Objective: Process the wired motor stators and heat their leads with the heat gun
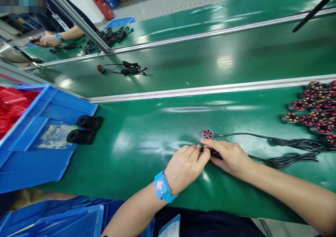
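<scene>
My left hand (186, 165), with a blue wrist strap (162, 187), is closed with its fingertips on a small black cabled part (215, 154). My right hand (232, 158) grips the same part from the right, and bits of orange wire show between its fingers. Most of the part is hidden by the fingers. A black cable leads right from under my right hand to a coiled bundle (291, 160). Just beyond my fingertips lies a round module (207, 134) with red spots in a ring; its own cable (252, 134) also runs right.
Several similar round modules (299, 105) are grouped at the right. To the left stands a blue bin (49, 125) with red parts, two black cylinders (82, 136) beside it. Another cabled module (100, 68) lies beyond the white ledge. Across the frame, a co-worker's hands (49, 40) handle something.
</scene>
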The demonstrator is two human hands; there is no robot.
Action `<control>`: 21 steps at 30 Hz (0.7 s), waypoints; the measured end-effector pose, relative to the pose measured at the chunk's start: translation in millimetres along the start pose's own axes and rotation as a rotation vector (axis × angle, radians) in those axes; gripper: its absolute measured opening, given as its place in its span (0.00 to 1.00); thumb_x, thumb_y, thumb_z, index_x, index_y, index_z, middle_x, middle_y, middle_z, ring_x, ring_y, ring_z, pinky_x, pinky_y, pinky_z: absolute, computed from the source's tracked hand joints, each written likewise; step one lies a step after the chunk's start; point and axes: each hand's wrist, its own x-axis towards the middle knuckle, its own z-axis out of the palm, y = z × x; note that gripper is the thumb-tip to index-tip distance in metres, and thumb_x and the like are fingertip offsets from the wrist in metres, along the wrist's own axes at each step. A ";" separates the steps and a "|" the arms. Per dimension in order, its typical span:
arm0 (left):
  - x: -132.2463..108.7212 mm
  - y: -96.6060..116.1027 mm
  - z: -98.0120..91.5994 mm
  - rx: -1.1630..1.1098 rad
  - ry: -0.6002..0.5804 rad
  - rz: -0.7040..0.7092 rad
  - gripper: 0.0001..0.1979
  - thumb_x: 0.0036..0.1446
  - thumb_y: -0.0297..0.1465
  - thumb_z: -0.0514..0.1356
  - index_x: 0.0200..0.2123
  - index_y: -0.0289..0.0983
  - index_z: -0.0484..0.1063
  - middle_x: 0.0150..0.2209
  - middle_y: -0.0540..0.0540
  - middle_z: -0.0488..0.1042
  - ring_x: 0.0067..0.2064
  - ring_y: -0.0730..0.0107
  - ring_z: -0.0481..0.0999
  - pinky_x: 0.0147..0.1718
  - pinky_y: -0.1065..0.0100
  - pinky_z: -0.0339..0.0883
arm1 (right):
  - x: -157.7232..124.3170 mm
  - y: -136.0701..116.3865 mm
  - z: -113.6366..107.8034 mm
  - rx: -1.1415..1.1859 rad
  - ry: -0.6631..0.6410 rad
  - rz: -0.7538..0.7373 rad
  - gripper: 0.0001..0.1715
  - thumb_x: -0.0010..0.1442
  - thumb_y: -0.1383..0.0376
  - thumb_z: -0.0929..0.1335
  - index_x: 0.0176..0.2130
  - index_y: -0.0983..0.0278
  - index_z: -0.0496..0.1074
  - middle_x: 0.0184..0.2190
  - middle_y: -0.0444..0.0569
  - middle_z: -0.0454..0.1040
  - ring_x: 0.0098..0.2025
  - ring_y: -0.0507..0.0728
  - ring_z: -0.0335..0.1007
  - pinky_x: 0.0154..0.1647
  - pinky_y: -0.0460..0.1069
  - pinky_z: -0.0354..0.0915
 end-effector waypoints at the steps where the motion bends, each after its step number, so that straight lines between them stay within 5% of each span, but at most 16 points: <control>1: 0.0 -3.1 1.4 -0.085 0.002 -0.046 0.09 0.67 0.24 0.51 0.47 0.32 0.68 0.38 0.43 0.77 0.38 0.62 0.78 0.36 0.62 0.72 | 1.4 -1.1 -6.3 0.017 -0.025 -0.002 0.30 0.64 0.62 0.67 0.63 0.59 0.58 0.51 0.52 0.73 0.48 0.59 0.73 0.48 0.54 0.73; 4: 3.3 -21.2 6.0 -0.406 0.069 -0.228 0.07 0.68 0.31 0.56 0.48 0.37 0.68 0.42 0.47 0.77 0.42 0.65 0.77 0.43 0.63 0.72 | 8.2 -4.0 -36.9 0.090 -0.031 0.045 0.35 0.59 0.53 0.72 0.61 0.57 0.62 0.54 0.50 0.71 0.52 0.60 0.70 0.52 0.54 0.70; 9: 22.5 -51.9 16.6 -0.567 0.084 -0.262 0.17 0.62 0.30 0.63 0.52 0.40 0.65 0.52 0.46 0.72 0.55 0.62 0.71 0.55 0.60 0.66 | 22.1 6.1 -77.7 0.058 0.174 0.197 0.16 0.66 0.55 0.65 0.51 0.59 0.71 0.47 0.48 0.74 0.47 0.57 0.72 0.50 0.51 0.69; 13: 40.3 -56.0 33.6 -0.592 -0.038 -0.200 0.34 0.50 0.30 0.73 0.56 0.42 0.60 0.54 0.45 0.72 0.54 0.58 0.72 0.53 0.57 0.66 | 29.1 19.2 -69.2 0.092 0.095 0.258 0.16 0.69 0.56 0.62 0.50 0.59 0.71 0.46 0.45 0.75 0.46 0.55 0.72 0.49 0.49 0.68; 18: 43.9 -53.1 45.9 -0.626 0.028 -0.187 0.33 0.52 0.26 0.71 0.55 0.42 0.58 0.49 0.48 0.75 0.52 0.61 0.74 0.52 0.59 0.64 | 31.1 20.2 -51.9 0.191 -0.034 0.277 0.18 0.68 0.56 0.61 0.49 0.61 0.72 0.45 0.47 0.75 0.42 0.54 0.73 0.44 0.48 0.68; 21: 37.8 -52.1 40.2 -0.549 0.079 -0.149 0.31 0.53 0.25 0.70 0.55 0.41 0.58 0.48 0.48 0.76 0.50 0.62 0.75 0.50 0.60 0.63 | 29.4 19.6 -50.3 0.225 -0.104 0.319 0.17 0.66 0.55 0.64 0.47 0.61 0.73 0.34 0.46 0.74 0.31 0.52 0.68 0.33 0.47 0.65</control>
